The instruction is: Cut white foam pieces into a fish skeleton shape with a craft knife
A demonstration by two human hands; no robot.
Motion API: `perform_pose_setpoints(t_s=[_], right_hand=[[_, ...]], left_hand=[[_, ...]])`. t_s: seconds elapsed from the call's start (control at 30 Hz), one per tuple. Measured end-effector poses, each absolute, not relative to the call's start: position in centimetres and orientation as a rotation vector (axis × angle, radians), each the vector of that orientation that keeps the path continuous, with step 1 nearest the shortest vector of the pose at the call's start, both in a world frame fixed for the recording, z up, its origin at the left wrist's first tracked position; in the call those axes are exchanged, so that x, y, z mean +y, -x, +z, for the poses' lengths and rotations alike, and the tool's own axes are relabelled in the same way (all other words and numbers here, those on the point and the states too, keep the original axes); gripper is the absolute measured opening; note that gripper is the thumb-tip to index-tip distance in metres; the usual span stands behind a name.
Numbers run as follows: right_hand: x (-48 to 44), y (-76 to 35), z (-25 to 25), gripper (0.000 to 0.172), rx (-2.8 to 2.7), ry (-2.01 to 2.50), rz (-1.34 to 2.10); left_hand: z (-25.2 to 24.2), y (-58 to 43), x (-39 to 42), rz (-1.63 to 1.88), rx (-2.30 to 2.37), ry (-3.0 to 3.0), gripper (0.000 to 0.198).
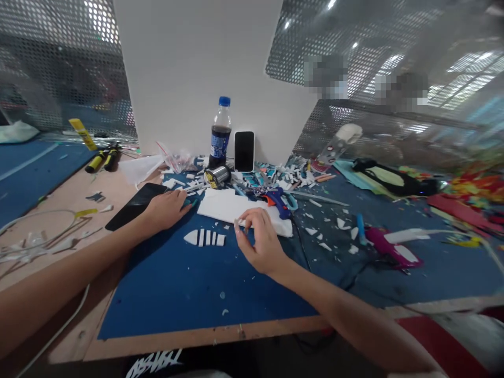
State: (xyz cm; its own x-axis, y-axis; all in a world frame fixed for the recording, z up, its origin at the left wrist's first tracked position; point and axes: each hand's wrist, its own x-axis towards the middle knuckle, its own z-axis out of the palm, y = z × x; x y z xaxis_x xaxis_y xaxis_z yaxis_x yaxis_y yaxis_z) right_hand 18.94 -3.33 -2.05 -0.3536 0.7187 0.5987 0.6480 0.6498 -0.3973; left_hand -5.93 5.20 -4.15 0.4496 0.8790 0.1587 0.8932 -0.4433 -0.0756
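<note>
My left hand [167,211] lies beside the black phone [136,206], with thumb and fingers bent around a small teal thing whose kind I cannot make out. In front of the white foam board [224,203], my right hand [260,242] is raised with thumb and fingertips pinched together; a tiny pale bit may be between them. Cut white foam pieces lie in a row on the blue mat [177,294]: one pointed piece [191,238] at the left and several narrow strips [208,238] to its right. Behind the right hand, a blue glue gun [280,202] rests by the board.
A cola bottle [220,134], a propped white-framed device [244,151] and a solder wire spool [217,177] stand at the back amid foam scraps. At right lie a purple glue gun [388,244] and cords. Pliers [103,159] and a white cable [51,212] are at left.
</note>
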Motion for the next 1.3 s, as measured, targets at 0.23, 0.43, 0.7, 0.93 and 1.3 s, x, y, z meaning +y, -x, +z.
perform_pose_setpoints(t_s=[0.23,0.43,0.7,0.93,1.3], right_hand=[[1.1,-23.1,0.7,0.038,-1.759,1.812,-0.355],[3.2,-25.0,0.0,0.079,-1.826,2.32,-0.126],[3.4,-25.3,-1.5,0.05,-1.876,2.338,-0.053],[3.7,-25.5,-2.3,0.044,-1.803,2.282,-0.148],[2.2,-24.1,-1.4,0.037,-1.723,2.022,-0.296]], left_hand=[[-3.5,5.5,4.7,-0.167,-1.512,2.509,0.034],[-3.1,5.6,5.1,-0.289,-1.591,2.453,0.028],[-2.7,5.4,5.2,-0.524,-1.752,2.567,0.037],[-2.7,4.6,5.5,-0.961,-1.716,2.951,0.034],[-5.5,4.4,6.4,-1.518,-1.619,3.05,0.029]])
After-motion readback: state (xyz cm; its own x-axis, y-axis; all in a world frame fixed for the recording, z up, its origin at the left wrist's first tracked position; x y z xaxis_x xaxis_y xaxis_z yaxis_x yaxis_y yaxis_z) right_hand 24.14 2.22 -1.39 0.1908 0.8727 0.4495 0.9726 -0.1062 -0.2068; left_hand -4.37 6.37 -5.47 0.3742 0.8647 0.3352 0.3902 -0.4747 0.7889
